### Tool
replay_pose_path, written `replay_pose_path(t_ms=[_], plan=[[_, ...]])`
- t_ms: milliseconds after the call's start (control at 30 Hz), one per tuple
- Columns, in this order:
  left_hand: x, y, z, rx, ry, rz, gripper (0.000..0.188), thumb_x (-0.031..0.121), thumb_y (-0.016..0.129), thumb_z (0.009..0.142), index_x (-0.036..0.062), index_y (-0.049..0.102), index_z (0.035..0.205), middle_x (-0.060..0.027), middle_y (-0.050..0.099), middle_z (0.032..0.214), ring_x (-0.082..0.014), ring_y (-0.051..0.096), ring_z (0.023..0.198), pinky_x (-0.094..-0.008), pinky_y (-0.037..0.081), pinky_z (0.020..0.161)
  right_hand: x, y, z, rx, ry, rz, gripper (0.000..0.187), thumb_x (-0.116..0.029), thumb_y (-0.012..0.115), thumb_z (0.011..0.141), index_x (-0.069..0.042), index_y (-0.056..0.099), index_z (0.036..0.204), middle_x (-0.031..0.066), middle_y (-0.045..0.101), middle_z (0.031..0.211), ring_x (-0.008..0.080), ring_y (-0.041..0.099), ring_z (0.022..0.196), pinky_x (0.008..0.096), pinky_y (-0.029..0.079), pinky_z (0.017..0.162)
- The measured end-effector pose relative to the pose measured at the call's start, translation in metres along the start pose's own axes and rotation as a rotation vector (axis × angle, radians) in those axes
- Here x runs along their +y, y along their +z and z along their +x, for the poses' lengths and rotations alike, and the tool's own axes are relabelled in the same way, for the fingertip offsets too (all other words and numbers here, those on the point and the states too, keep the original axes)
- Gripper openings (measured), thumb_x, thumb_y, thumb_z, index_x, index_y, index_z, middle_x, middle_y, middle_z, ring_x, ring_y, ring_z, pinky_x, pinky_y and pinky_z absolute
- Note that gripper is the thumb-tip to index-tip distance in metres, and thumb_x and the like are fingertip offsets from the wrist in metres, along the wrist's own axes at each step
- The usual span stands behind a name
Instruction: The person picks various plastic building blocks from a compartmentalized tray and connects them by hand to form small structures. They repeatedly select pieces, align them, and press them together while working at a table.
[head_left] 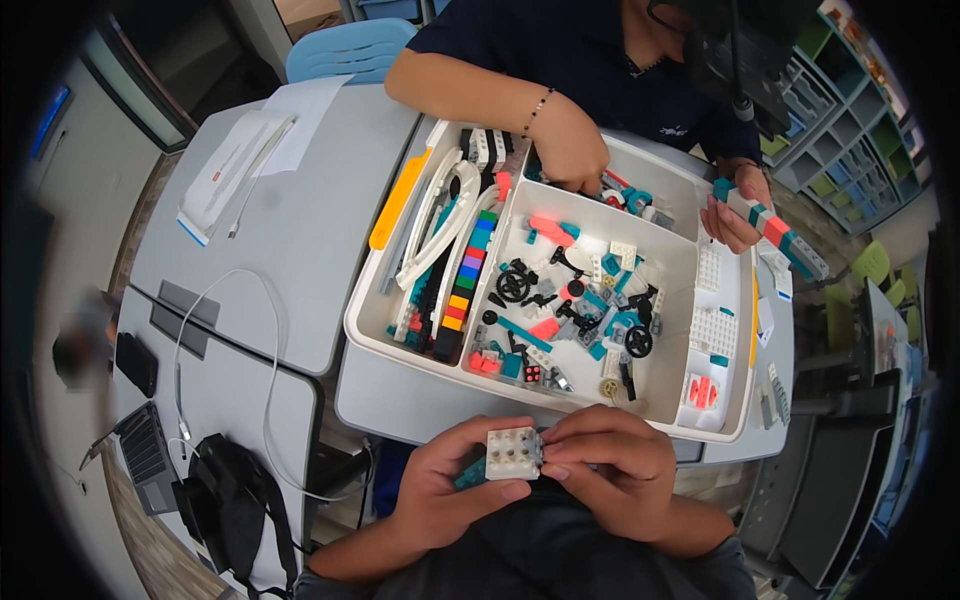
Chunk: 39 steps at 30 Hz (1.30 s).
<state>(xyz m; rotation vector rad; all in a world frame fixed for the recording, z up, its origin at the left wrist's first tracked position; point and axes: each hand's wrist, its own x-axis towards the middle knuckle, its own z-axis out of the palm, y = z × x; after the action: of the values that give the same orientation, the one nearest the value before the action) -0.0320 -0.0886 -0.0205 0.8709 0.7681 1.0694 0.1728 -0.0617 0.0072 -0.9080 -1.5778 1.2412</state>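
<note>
Close to my body, my left hand [450,480] is closed around a white studded building block [513,453], with teal parts showing under it. From the other side, my right hand [615,470] pinches a small grey piece [538,452] against the block's right face; its fingertips partly hide that piece. Just beyond my hands stands a white sorting tray [590,408]. Loose teal, coral, black and grey building pieces [570,320] lie in its middle compartment, among them a black wheel [514,287].
Across the tray, a co-worker's hand [570,145] reaches into the back compartment. Their other hand [735,222] holds a teal, white and coral beam [775,232]. A white cable [275,340], black bag [235,500] and laptop [150,460] lie on the left tables.
</note>
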Motion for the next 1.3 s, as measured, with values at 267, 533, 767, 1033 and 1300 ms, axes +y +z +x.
replay_pose_path(t_ms=[267,533,767,1033,1300], plan=[[0.003,0.005,0.0,0.049,0.097,0.191,0.052,-0.003,0.075,0.085,-0.0007,0.057,0.134,-0.0078,0.063,0.112,-0.0128,0.061,0.106,-0.0272,0.047,0.093,0.009,0.006,-0.003,0.063,-0.253,-0.261,0.025,0.007,0.076,0.079,-0.001,0.073,0.102,0.0149,0.071,0.108,0.0296,0.069,0.096,0.036,0.056,0.081],[0.01,0.009,0.001,0.037,0.231,0.488,0.058,0.002,0.082,0.078,0.0004,0.06,0.132,-0.0078,0.063,0.097,-0.0134,0.06,0.085,-0.0264,0.047,0.078,0.007,0.009,-0.013,0.138,-0.174,-0.156,0.025,0.009,0.075,0.078,-0.001,0.072,0.101,0.0166,0.072,0.106,0.0318,0.07,0.1,0.037,0.057,0.084],[0.018,0.016,0.003,0.048,0.341,0.636,0.059,0.001,0.083,0.075,0.0017,0.063,0.13,-0.008,0.065,0.092,-0.0155,0.06,0.077,-0.0265,0.049,0.07,0.016,0.001,-0.014,0.085,-0.243,-0.128,0.027,0.011,0.074,0.079,0.0,0.072,0.104,0.0176,0.072,0.109,0.032,0.07,0.1,0.0361,0.057,0.084],[0.018,0.017,0.003,0.056,0.33,0.682,0.058,0.002,0.084,0.074,0.0,0.063,0.128,-0.0106,0.069,0.095,-0.0166,0.064,0.08,-0.0262,0.05,0.071,0.011,-0.001,-0.012,0.041,-0.293,-0.209,0.031,0.011,0.078,0.074,0.002,0.074,0.103,0.0159,0.072,0.108,0.0301,0.07,0.099,0.0352,0.058,0.085],[0.008,0.009,-0.006,0.087,0.267,0.585,0.055,0.002,0.085,0.074,-0.0014,0.064,0.124,-0.0114,0.068,0.097,-0.0159,0.065,0.086,-0.027,0.049,0.077,0.012,0.0,-0.011,-0.023,-0.332,-0.168,0.034,0.005,0.078,0.076,0.003,0.073,0.11,0.0158,0.069,0.114,0.0296,0.067,0.1,0.0373,0.057,0.085]])
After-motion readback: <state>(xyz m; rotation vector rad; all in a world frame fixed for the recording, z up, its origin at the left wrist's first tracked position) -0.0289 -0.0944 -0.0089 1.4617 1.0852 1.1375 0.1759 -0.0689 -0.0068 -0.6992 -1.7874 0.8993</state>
